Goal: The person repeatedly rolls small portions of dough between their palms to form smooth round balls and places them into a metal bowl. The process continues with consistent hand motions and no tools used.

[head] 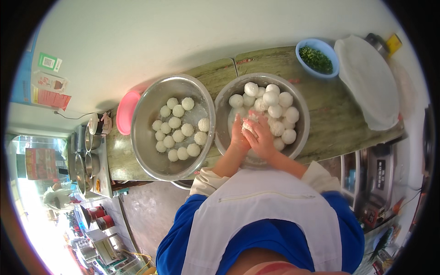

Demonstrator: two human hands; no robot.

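My left hand (239, 134) and my right hand (263, 139) cup a white ball (248, 126) coated in rice-like grains, mostly hidden by the fingers. Both hands are low inside a steel basin (304, 135) that holds many smooth white balls (271, 98) and loose white grains. One grain-coated ball (277, 128) lies beside my right hand. To the left, a second steel basin (147, 111) holds several coated balls (178, 135) spread over its bottom, apart from both hands.
Both basins stand on a green wood-patterned table (323, 117) against a wall. A pink plastic basin (126, 113) sits behind the left one. At the right are a blue bowl (335, 55) of chopped greens (315, 60) and a white-covered tray (369, 82). Steel pots (90, 165) stand far left.
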